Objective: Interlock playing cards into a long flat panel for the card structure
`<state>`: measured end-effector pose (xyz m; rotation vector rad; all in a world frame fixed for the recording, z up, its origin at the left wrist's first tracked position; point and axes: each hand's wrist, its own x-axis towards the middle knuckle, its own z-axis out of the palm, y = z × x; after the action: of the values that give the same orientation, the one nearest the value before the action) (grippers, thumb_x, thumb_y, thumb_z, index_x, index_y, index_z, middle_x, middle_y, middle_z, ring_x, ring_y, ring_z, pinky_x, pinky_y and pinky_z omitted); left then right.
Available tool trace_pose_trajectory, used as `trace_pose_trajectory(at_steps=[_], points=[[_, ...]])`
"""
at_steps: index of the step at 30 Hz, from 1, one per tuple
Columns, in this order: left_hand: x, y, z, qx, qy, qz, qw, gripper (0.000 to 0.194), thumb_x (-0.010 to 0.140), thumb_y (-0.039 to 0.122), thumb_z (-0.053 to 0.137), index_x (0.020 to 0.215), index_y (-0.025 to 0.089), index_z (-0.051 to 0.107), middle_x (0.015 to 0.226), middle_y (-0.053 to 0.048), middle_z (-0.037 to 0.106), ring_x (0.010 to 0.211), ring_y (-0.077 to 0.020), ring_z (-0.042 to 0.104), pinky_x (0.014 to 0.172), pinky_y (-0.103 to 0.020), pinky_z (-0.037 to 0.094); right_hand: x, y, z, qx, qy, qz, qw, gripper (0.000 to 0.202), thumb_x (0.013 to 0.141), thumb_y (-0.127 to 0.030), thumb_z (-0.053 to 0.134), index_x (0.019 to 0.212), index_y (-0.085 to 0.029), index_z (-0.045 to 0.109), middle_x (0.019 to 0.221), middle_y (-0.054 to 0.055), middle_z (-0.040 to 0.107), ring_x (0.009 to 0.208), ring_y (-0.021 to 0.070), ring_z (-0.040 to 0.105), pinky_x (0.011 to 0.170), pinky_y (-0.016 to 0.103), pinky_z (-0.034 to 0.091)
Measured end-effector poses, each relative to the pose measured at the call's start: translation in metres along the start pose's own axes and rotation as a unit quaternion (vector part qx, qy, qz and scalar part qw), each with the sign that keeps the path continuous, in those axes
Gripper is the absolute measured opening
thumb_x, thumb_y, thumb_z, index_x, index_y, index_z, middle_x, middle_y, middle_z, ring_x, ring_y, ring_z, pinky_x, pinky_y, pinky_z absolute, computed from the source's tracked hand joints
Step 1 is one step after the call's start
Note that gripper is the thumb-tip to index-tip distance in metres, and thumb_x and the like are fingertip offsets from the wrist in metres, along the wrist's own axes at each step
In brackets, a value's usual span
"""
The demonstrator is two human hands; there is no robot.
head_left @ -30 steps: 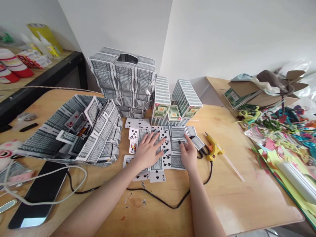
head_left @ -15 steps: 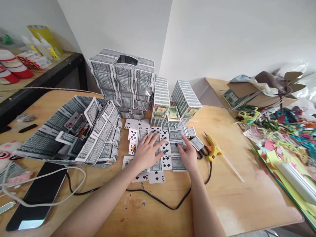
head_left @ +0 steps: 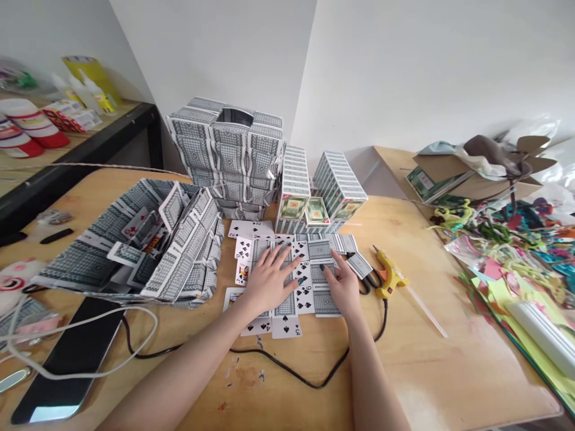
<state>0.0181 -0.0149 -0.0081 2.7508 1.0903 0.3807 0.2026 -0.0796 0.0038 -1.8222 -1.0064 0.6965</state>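
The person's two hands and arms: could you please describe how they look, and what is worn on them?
The left hand and right hand wear no gloves, and the visible forearms have no sleeves. The fingernails that show clearly look dark and polished; the exact shade is hard to tell. I see no ring, watch or bracelet.

Cards numbered 2, 3, 7, 8

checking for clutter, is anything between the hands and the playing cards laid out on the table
Nothing visible does: the left hand lies spread over the playing cards, and the right hand is over their right side. The yellow hot glue gun lies off to the right, not in between.
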Motion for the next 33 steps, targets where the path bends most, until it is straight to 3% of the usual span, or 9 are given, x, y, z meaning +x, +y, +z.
trace_pose_trajectory(at_steps=[8,14,25,33], points=[[0.000,-0.001,0.001,0.000,0.005,0.002,1.000,0.053,0.087,0.055,0.030,0.136,0.035,0.029,0.147,0.003,0.022,0.135,-0.0252,0.015,0.109,-0.045,0.018,0.003,0.004,-0.003,-0.043,-0.012,-0.026,0.999,0.062,0.074,-0.044,0.051,0.127,-0.013,0.047,0.054,-0.006,0.035,0.048,0.0097,0.027,0.045,0.023,0.028],[0.001,-0.002,0.002,-0.013,-0.009,0.004,1.000,0.054,0.087,0.054,0.028,0.137,0.035,0.026,0.147,0.002,0.020,0.135,-0.0260,0.014,0.108,-0.048,0.018,0.002,0.000,-0.001,-0.021,-0.007,-0.022,1.000,0.062,0.074,-0.045,0.051,0.126,-0.013,0.047,0.052,-0.007,0.028,0.047,0.0103,0.024,0.044,0.023,0.026],[0.000,0.000,0.000,-0.004,0.012,0.000,1.000,0.053,0.087,0.055,0.030,0.136,0.035,0.031,0.146,0.003,0.023,0.134,-0.0253,0.017,0.109,-0.045,0.018,0.009,0.005,0.000,0.009,-0.024,-0.023,0.999,0.060,0.074,-0.041,0.054,0.126,-0.014,0.048,0.061,-0.002,0.055,0.051,0.0115,0.042,0.055,0.028,0.044],[0.000,0.000,0.000,-0.001,0.008,0.001,1.000,0.053,0.086,0.054,0.032,0.136,0.036,0.029,0.146,0.004,0.023,0.134,-0.0250,0.017,0.109,-0.045,0.018,0.012,0.007,0.000,0.039,-0.059,-0.006,0.997,0.064,0.071,-0.040,0.058,0.129,-0.016,0.045,0.089,0.006,0.066,0.076,0.0204,0.059,0.068,0.034,0.049]])
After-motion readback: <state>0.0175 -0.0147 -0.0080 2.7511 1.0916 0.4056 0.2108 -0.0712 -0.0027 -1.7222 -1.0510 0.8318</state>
